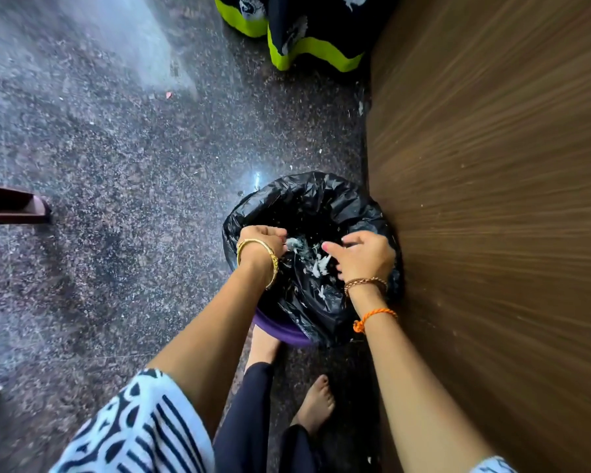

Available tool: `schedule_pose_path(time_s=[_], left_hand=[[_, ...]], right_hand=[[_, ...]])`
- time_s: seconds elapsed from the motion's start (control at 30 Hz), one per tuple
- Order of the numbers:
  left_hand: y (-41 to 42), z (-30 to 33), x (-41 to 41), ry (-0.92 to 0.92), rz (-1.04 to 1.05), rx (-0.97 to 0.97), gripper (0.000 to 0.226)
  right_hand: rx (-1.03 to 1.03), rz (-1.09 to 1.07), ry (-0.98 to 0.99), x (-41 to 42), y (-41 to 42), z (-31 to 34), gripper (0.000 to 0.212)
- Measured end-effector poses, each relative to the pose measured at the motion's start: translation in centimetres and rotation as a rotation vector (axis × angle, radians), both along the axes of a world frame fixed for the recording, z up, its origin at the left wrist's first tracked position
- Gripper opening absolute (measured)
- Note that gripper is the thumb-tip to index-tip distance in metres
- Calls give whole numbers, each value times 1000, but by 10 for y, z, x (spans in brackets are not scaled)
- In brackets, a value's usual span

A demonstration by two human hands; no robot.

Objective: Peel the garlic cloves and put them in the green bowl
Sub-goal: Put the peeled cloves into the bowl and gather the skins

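The bin with its black liner stands tight against the wooden panel at 3 o'clock, so no passage exists there. Both hands, left hand and right hand, fill the bin mouth. The stone floor lies open from 9 to 12 o'clock. Green-edged cloth hangs at 12 o'clock.

A purple bin lined with a black plastic bag stands on the speckled dark stone floor, just beside a brown wooden panel at the right. Far behind, black cloth with a lime-green border hangs to the floor.
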State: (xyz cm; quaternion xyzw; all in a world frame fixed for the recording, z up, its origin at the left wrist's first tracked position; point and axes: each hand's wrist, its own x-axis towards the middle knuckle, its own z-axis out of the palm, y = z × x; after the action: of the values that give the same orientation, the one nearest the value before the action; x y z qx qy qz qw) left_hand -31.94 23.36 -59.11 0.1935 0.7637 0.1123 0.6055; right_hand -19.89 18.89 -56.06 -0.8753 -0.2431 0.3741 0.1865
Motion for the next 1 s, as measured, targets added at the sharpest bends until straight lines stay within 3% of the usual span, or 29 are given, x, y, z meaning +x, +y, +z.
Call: schedule_pose_path(time_s=[0.07, 0.13, 0.23, 0.3, 0.47, 0.53, 0.63, 0.7, 0.77, 0.83, 0.87, 0.93, 1.0], left_hand=[[-1, 5, -1, 76, -118, 70, 33], [-4, 8, -3, 100, -225, 132, 28], [-8, 11, -5, 127, -320, 225, 35], [-9, 9, -5, 131, -324, 251, 27], [-10, 19, -1, 107, -453, 304, 17], [-9, 17, -1, 162, -509, 328, 17], [-10, 17, -1, 151, -690, 228, 26], [-14, 18, -2, 168, -846, 216, 32], [-13, 17, -3, 188, -876, 222, 24], [-11, 17, -5, 206, -920, 240, 7], [-10, 18, -5, 206, -946, 256, 10], [-10, 23, -9, 226, -1031, 328, 21], [-15, 31, -13, 260, -1200, 433, 11]], right_hand=[[-68, 178, -104, 0, 3, 2, 19], [-107, 255, -75, -3, 1, 0, 19], [-72, 128, 42, -11, -7, -5, 26], [-15, 13, 83, -12, -12, -8, 8], [-22, 185, -160, -8, -13, -1, 57], [-49, 150, -200, -6, -13, -4, 51], [30, 186, -68, -8, -20, -16, 9], [105, 97, 39, -10, -26, -21, 16], [133, -94, 125, -12, -28, -22, 12], [97, -231, 151, -18, -31, -16, 19], [73, -255, 119, -21, -33, -14, 30], [14, -232, 6, -24, -38, -7, 51], [-42, -139, -88, -29, -44, -1, 49]])
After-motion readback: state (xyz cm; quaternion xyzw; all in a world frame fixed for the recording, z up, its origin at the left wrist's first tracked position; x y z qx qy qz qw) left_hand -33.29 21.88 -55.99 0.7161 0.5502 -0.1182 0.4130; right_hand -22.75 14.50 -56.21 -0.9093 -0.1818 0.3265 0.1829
